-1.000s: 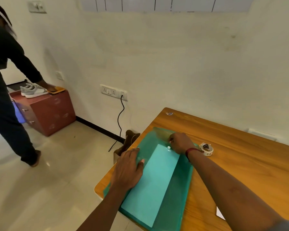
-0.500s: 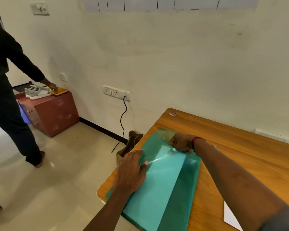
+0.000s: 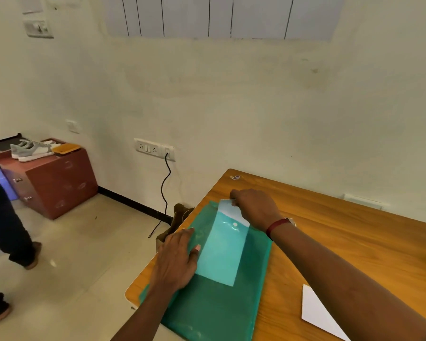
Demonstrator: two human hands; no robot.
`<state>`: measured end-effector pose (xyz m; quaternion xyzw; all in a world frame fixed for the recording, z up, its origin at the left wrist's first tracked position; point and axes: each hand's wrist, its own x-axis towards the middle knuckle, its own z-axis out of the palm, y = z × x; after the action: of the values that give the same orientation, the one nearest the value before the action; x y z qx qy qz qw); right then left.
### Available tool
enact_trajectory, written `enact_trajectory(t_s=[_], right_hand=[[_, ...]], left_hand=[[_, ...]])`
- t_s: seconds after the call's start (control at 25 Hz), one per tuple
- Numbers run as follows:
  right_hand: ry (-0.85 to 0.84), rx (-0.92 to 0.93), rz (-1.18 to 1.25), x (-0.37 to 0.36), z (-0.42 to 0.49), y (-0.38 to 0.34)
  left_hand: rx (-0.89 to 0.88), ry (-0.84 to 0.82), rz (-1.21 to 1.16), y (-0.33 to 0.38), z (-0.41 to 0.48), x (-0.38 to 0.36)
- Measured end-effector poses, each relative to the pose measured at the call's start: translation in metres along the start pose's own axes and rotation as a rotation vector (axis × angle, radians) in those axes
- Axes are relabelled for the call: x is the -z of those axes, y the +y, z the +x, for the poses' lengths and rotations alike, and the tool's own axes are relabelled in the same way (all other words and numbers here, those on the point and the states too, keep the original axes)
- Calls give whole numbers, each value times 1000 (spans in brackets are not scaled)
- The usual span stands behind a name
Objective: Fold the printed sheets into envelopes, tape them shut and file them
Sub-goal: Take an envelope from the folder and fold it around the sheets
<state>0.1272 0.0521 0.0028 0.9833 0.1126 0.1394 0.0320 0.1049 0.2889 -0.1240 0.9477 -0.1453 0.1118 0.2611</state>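
Bright even indoor light, soft shadows, floor glare, wide-angle edge distortion

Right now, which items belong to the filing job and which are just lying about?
Job:
green plastic folder, pressed flat by left hand
white envelope, partly inside the folder, pinched by right hand
loose white sheet

Lying about:
grey sneakers on red cabinet
black cable
brown bag

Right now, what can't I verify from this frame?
- Head view: the right hand covers its own fingertips at the envelope top, so pinch or press is unclear.
- Head view: any print on the envelope is veiled by the translucent green folder.
- Head view: the white sheet is cut off by the bottom edge.
- Head view: a bystander is cut off by the left edge.
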Motion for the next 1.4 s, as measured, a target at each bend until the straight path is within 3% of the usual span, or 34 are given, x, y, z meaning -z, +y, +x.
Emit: enact_trajectory(t_s=[0.4,0.84,1.08,1.4], right_hand=[[304,85,-208,65,-36,-23],[557,-31,-51,114,-63,-19],[725,-412,540,87,-104,-7],[686,-842,1138,27,-183,-5]], left_hand=[[-11,-29,65,4,0,6],[-2,-51,75,10,-2,12],[27,-11,-92,12,-8,18],[36,159,-149,26,-2,36]])
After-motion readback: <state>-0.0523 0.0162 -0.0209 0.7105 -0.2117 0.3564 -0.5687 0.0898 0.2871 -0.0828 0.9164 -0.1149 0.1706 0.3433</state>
